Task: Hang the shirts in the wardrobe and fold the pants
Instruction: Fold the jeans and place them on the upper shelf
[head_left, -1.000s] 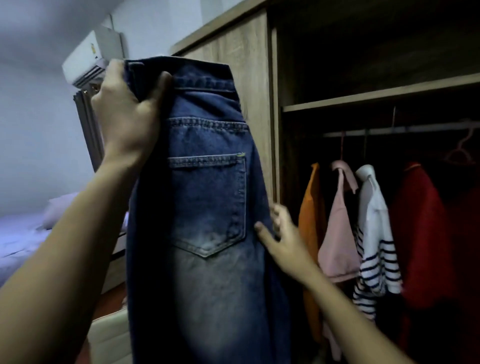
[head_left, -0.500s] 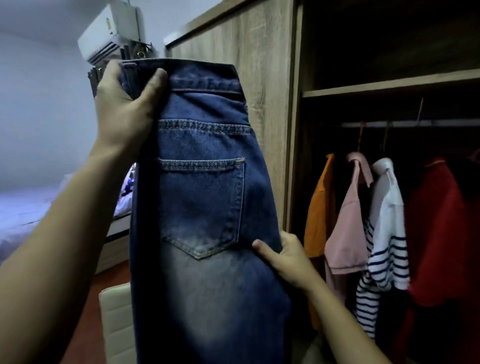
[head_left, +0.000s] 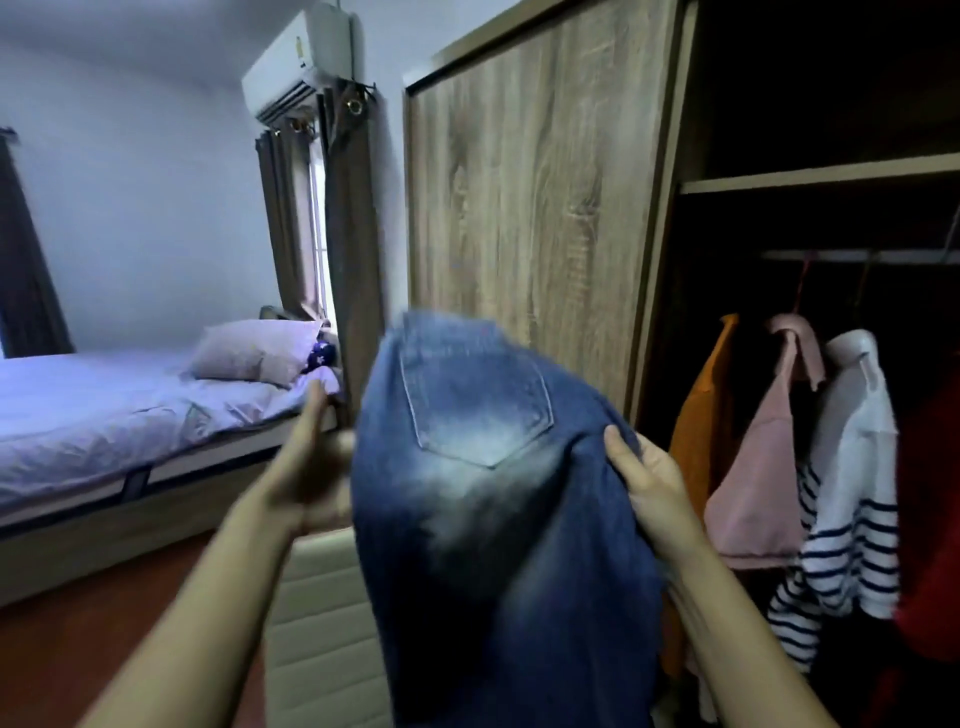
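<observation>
Folding the pants looks to be the step in hand: the jeans (head_left: 498, 519) hang in the air before the wardrobe door (head_left: 530, 197), the right hand (head_left: 654, 488) pinching their right edge and the left hand (head_left: 306, 467) at their left edge, too blurred to tell its hold, and next they probably need doubling over.

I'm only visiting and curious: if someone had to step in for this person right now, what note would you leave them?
Hands: the left hand is blurred at the left edge of the jeans, grip unclear; the right hand pinches their right edge, thumb in front.
Things: jeans held up before the wardrobe, not yet folded.
Done: orange top, pink top, striped top and red top hang under the rail.
Left: fold the jeans.
</observation>
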